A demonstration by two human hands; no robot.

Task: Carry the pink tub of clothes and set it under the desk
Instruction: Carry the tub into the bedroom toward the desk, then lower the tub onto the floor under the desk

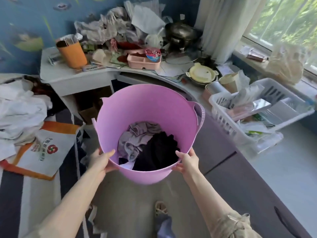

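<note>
The pink tub (pixel 145 105) is held up in front of me, tilted so its inside faces me. Grey and black clothes (pixel 149 145) lie in its bottom. My left hand (pixel 101 160) grips the near rim on the left, thumb inside. On the right of the same rim my right hand (pixel 187 162) holds on, thumb inside too. The white desk (pixel 72 78) stands just beyond the tub, with a dark opening under it (pixel 92 103) that holds a cardboard box.
The desk top is piled with an orange bin (pixel 72 54), a pink tray (pixel 144 60), crumpled cloth and pots. A white basket (pixel 260 109) sits on the grey counter to the right. A bed with white bags (pixel 22 114) lies left. My foot shows on the floor below.
</note>
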